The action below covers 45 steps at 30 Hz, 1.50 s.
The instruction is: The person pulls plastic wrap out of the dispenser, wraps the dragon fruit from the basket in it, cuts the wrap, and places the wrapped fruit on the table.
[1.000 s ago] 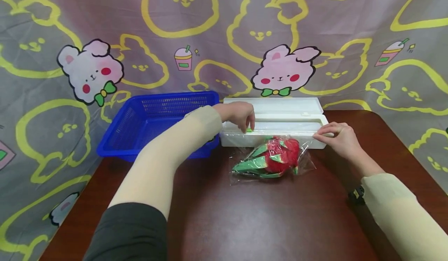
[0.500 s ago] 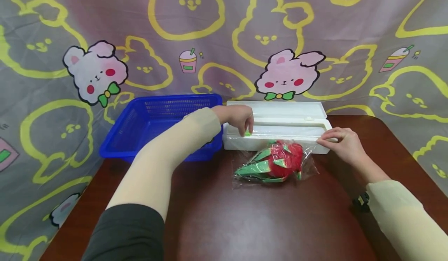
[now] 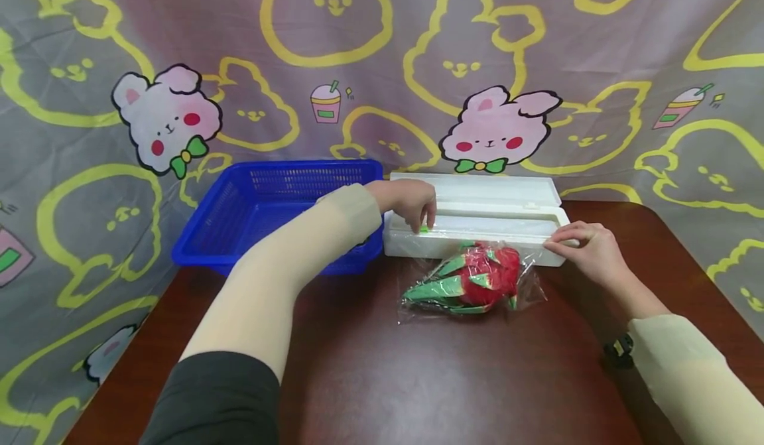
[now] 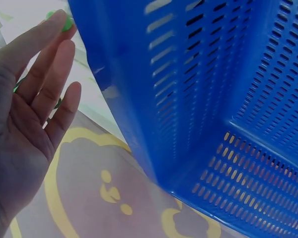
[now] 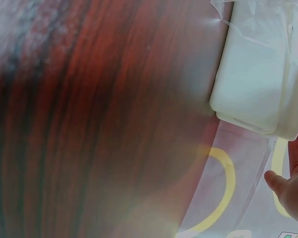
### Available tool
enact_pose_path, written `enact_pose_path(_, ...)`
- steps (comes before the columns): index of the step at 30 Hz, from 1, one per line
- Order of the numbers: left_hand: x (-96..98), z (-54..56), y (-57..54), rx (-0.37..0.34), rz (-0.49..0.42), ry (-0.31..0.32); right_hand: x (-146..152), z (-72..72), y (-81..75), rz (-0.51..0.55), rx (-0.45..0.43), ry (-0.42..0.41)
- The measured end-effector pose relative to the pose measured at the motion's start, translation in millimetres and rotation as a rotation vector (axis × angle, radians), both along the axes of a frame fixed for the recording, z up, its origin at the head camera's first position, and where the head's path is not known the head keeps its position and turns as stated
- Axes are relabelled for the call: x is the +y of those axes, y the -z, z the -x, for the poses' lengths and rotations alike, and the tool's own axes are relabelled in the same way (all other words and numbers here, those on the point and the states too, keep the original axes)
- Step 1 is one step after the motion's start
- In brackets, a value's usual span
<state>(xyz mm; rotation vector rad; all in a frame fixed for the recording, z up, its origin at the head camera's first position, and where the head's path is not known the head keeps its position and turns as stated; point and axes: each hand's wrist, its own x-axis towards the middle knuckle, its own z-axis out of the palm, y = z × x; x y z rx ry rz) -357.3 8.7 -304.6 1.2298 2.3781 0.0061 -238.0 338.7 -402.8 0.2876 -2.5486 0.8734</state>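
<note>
A white cling film box (image 3: 412, 245) stands at the back of the table with its lid (image 3: 498, 191) raised. My left hand (image 3: 413, 203) reaches over its left part and pinches a small green slide cutter (image 3: 424, 229) on the front edge. This green piece (image 4: 64, 21) also shows between thumb and forefinger in the left wrist view. My right hand (image 3: 589, 246) holds the box's front right corner with thumb and fingers; the right wrist view shows the box end (image 5: 253, 74) beside the fingers. Before the box lies a red and green dragon fruit (image 3: 471, 282) in clear film.
A blue plastic basket (image 3: 205, 259) stands left of the box, partly behind my left forearm. A patterned cloth (image 3: 382, 47) hangs behind the table. Brown tabletop (image 3: 453, 379) extends in front of the wrapped fruit.
The head view has shifted slightly, so everything sits a little lower and to the right. Both hands keep their places at the box, and the wrapped dragon fruit stays where it lay.
</note>
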Motion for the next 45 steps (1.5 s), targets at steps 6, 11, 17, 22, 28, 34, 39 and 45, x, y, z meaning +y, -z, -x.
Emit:
enact_pose_path(6,-3.4,0.8,2.5,-0.027,0.006,-0.030,-2.0,2.4,3.6,0.014,0.013,-0.028)
enact_pose_path(11,-8.3,4.2,5.4,-0.039,-0.019,-0.024,-3.6,4.8,4.6,0.014,0.015,-0.029)
enact_pose_path(17,-19.8,6.8,4.7,-0.013,-0.026,0.002,-6.5,5.8,2.1,0.014,0.014,-0.037)
enact_pose_path(22,-31.4,4.3,-0.9,0.050,0.027,-0.006,-3.4,3.2,-2.3,0.006,0.022,-0.029)
enact_pose_path(28,-33.3,-0.1,-5.6,0.134,0.084,0.019,-0.1,5.2,-2.7,0.005,0.012,-0.034)
enact_pose_path(34,-36.2,0.5,-6.1,0.188,0.134,0.014,0.1,6.0,-2.6,0.011,0.021,-0.034)
enact_pose_path(39,-37.1,-0.3,-6.2,0.188,0.112,-0.002,3.2,3.8,-2.1,0.005,0.042,-0.033)
enact_pose_path(45,-35.5,-1.4,-6.7,0.167,0.126,-0.022,4.4,2.5,0.9,0.015,0.035,-0.046)
